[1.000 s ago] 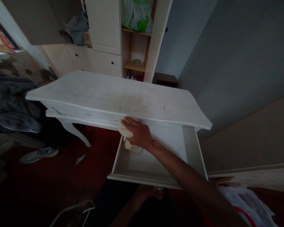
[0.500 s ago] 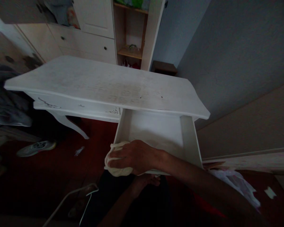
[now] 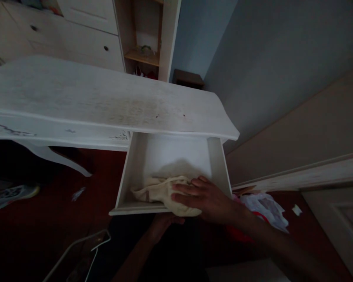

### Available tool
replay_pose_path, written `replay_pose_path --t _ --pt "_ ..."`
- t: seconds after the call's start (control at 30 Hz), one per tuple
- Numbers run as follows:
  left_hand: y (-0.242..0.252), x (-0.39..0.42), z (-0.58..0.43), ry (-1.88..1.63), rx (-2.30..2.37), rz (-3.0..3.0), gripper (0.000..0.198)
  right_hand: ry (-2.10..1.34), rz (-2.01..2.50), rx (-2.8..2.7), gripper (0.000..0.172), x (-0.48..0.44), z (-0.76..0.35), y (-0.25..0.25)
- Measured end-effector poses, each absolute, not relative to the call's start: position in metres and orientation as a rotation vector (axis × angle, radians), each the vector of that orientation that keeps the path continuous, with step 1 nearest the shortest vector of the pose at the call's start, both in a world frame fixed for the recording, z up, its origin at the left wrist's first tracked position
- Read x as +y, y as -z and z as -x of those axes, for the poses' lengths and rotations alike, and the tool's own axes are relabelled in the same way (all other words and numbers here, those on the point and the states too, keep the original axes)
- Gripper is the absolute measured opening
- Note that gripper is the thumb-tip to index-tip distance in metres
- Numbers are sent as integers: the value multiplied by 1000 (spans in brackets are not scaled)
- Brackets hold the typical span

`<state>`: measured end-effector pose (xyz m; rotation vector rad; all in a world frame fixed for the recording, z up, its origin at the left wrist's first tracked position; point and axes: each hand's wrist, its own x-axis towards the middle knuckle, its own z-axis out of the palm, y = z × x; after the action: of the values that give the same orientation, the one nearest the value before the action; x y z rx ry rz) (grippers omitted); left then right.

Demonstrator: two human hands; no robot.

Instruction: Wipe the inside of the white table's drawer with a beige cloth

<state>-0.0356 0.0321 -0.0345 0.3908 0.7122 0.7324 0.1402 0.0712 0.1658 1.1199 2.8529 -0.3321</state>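
Note:
A cream cloth (image 3: 157,190) lies bunched across the front of the pulled-out white drawer (image 3: 125,184). My right hand (image 3: 198,196) is pressed over the cloth's right part, fingers pointing left, and the cloth hangs over the drawer's front edge there. Below that edge is my left hand (image 3: 166,225), against the underside of the drawer front. Part of its fingers is hidden, and it appears to grip the drawer. The drawer belongs to a white table (image 3: 85,94) whose top carries dark smudges.
A wall (image 3: 270,102) runs along the right. On the red floor are a white plastic bag (image 3: 266,209), a shoe (image 3: 11,196) and a small scrap (image 3: 78,194). A white wire-like frame (image 3: 73,244) is at lower left. Behind the table stands a cabinet (image 3: 79,39).
My right hand and the cloth have moved right along the drawer front, from its left corner; the cloth is now spread partly inside. The view has shifted right and closer.

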Motion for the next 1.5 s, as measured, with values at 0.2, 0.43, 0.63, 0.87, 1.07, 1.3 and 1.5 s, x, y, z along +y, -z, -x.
replay_pose_path --t 0.2,0.43,0.63,0.87,1.07,1.3,1.5 --pt "15 32 47 -692 630 -472 37 315 -1348 2757 70 45 -196 -171" --pt "16 32 46 -712 654 -451 34 130 -1261 2873 46 58 -246 -150" --pt "15 33 47 -719 667 -468 34 -217 -1056 3077 28 108 -265 -135" --pt "19 32 47 -729 672 -479 34 -302 -1012 2996 29 187 -273 -154" --pt "23 31 46 -756 682 -460 32 -244 -1158 2803 32 204 -258 -157" --pt "29 33 48 -721 669 -462 33 -482 -1477 2533 35 193 -212 -132" --pt "21 33 47 -747 700 -443 33 -536 -1864 2283 39 197 -192 -123"
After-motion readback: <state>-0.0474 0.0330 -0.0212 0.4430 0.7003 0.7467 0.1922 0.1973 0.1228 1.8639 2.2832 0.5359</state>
